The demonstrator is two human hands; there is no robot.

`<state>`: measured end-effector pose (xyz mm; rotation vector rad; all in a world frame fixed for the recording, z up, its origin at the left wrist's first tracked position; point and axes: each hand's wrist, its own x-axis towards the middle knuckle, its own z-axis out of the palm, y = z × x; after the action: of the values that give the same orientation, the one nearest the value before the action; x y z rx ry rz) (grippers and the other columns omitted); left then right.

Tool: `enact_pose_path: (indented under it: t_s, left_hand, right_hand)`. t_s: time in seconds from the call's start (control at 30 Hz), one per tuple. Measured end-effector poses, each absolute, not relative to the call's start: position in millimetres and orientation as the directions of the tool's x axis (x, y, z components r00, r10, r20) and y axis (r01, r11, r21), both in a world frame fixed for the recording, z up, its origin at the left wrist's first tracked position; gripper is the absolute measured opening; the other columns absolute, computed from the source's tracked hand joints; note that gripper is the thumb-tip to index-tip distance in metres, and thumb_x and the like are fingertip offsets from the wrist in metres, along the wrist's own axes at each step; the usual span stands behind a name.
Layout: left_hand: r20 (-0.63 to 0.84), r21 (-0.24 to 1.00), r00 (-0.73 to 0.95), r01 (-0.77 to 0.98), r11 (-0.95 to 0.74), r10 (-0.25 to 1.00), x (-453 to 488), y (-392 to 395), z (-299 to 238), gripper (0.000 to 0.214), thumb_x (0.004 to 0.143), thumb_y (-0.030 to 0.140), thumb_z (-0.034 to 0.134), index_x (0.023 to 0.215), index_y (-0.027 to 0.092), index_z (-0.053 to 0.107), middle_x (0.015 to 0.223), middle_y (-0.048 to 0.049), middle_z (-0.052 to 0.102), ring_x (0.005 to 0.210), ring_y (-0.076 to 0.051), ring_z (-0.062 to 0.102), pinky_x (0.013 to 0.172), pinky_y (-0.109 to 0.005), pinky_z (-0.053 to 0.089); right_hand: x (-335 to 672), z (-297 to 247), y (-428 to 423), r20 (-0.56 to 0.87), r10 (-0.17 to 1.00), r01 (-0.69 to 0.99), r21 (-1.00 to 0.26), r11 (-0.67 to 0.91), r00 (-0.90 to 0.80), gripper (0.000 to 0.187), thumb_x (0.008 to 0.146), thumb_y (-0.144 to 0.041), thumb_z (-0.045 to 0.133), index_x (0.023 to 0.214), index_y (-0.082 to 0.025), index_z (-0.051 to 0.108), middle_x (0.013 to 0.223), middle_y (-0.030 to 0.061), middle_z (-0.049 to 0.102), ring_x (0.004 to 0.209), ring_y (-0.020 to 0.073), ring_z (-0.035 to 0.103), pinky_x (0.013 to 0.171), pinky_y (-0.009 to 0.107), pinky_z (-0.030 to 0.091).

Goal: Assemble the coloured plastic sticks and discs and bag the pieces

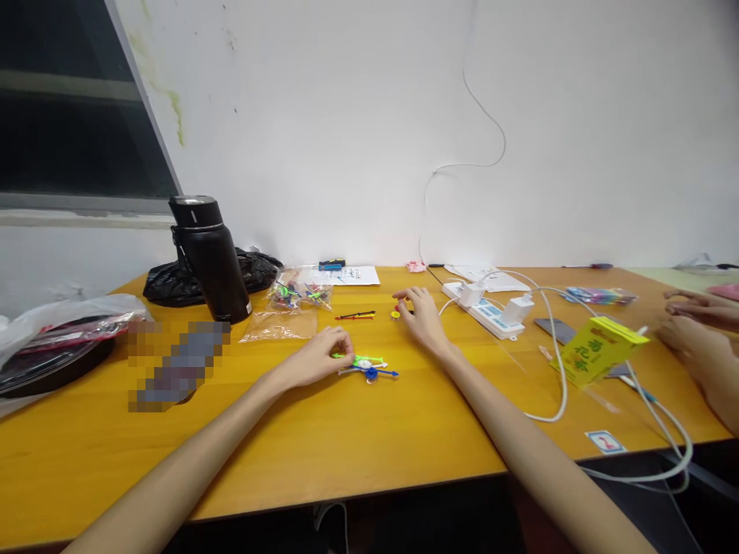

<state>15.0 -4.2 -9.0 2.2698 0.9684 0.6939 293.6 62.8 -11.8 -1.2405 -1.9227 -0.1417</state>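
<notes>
Room is being left between the left grip (pixel 323 355) and the worktop's (pixel 427 438) near edge; the right grip (pixel 420 309) is being flanked by a power strip (pixel 490 317). A slim green piece (pixel 374 360) is being pinched narrowly by the left grip, a blue arrow-tipped piece (pixel 384 373) lying just rightward; whether anything is being held by the right grip, beside a yellow disc (pixel 396 315), cannot be told.
</notes>
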Motion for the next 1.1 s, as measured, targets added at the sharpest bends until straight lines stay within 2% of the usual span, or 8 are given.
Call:
enact_pose_path:
  t_s: [0.2,0.3,0.4,0.57,0.8,0.93,1.0,1.1]
  left_hand:
    - [0.267,0.737,0.525,0.429,-0.522,0.808,15.9,-2.5,-9.4,0.014,0.093,0.032,0.054,0.091,0.019,0.060,0.094,-0.0028,0.063,0.085,-0.018,0.056,0.075,-0.029,0.041]
    - [0.299,0.748,0.475,0.422,-0.512,0.828,16.3,-1.4,-9.4,0.017,0.095,0.035,0.052,0.094,0.019,0.060,0.093,-0.0021,0.063,0.082,-0.017,0.057,0.073,-0.028,0.040]
    - [0.321,0.745,0.457,0.419,-0.519,0.830,16.4,-1.1,-9.4,0.022,0.096,0.040,0.053,0.093,0.020,0.059,0.091,-0.0017,0.063,0.082,-0.018,0.057,0.074,-0.028,0.040]
    - [0.313,0.781,0.448,0.381,-0.495,0.837,17.9,-3.0,-6.5,0.025,0.097,0.044,0.052,0.093,0.020,0.059,0.092,-0.0015,0.063,0.080,-0.017,0.058,0.074,-0.028,0.041]
    - [0.366,0.868,0.366,0.198,-0.456,0.855,20.6,1.1,-7.2,0.025,0.094,0.046,0.058,0.096,0.021,0.056,0.091,-0.0009,0.061,0.085,-0.017,0.059,0.079,-0.029,0.043]
    - [0.370,0.921,0.350,-0.020,-0.389,0.860,22.6,2.9,-7.6,0.030,0.088,0.042,0.068,0.109,0.025,0.054,0.114,-0.0037,0.059,0.103,-0.019,0.060,0.093,-0.034,0.045]
    - [0.370,0.920,0.398,-0.036,-0.389,0.839,23.1,2.5,-6.6,0.032,0.087,0.041,0.069,0.113,0.026,0.058,0.120,-0.0058,0.059,0.108,-0.021,0.059,0.097,-0.037,0.044]
    - [0.357,0.918,0.451,-0.010,-0.396,0.818,23.2,1.4,-5.2,0.029,0.090,0.043,0.067,0.111,0.024,0.066,0.109,-0.0073,0.065,0.104,-0.022,0.060,0.097,-0.038,0.043]
  right_hand:
    - [271.3,0.0,42.5,0.638,0.703,0.623,-0.420,0.660,-0.314,0.022,0.100,-0.026,0.048,0.104,-0.020,0.068,0.104,0.0082,0.068,0.102,0.0239,0.057,0.092,0.037,0.043]
    - [255.9,1.8,29.2,0.474,0.713,0.466,-0.542,0.699,-0.517,0.027,0.102,-0.035,0.048,0.113,-0.021,0.068,0.111,0.0065,0.069,0.101,0.0209,0.061,0.088,0.033,0.045]
    - [244.7,0.3,19.9,0.305,0.698,0.408,-0.635,0.656,-0.648,0.031,0.102,-0.042,0.049,0.112,-0.020,0.068,0.100,0.0049,0.072,0.083,0.0174,0.063,0.074,0.028,0.046]
    - [240.8,-1.8,16.7,0.245,0.723,0.377,-0.721,0.581,-0.646,0.036,0.097,-0.048,0.056,0.113,-0.018,0.067,0.082,0.0030,0.069,0.070,0.0153,0.061,0.064,0.025,0.044]
    - [240.1,3.9,14.6,0.258,0.742,0.212,-0.854,0.474,-0.619,0.046,0.096,-0.050,0.059,0.130,-0.019,0.060,0.079,0.0023,0.070,0.075,0.0168,0.065,0.076,0.029,0.049]
    - [240.5,8.3,14.5,0.221,0.743,0.062,-0.941,0.333,-0.632,0.048,0.094,-0.049,0.063,0.130,-0.019,0.058,0.081,0.0028,0.070,0.079,0.0171,0.066,0.081,0.031,0.051]
    - [239.7,9.4,14.0,0.223,0.732,0.007,-0.955,0.298,-0.644,0.045,0.093,-0.048,0.064,0.127,-0.019,0.058,0.080,0.0023,0.070,0.079,0.0167,0.067,0.082,0.031,0.051]
    - [237.3,9.3,12.6,0.230,0.703,-0.033,-0.959,0.282,-0.673,0.044,0.094,-0.046,0.064,0.128,-0.018,0.057,0.082,0.0026,0.071,0.079,0.0161,0.067,0.082,0.031,0.051]
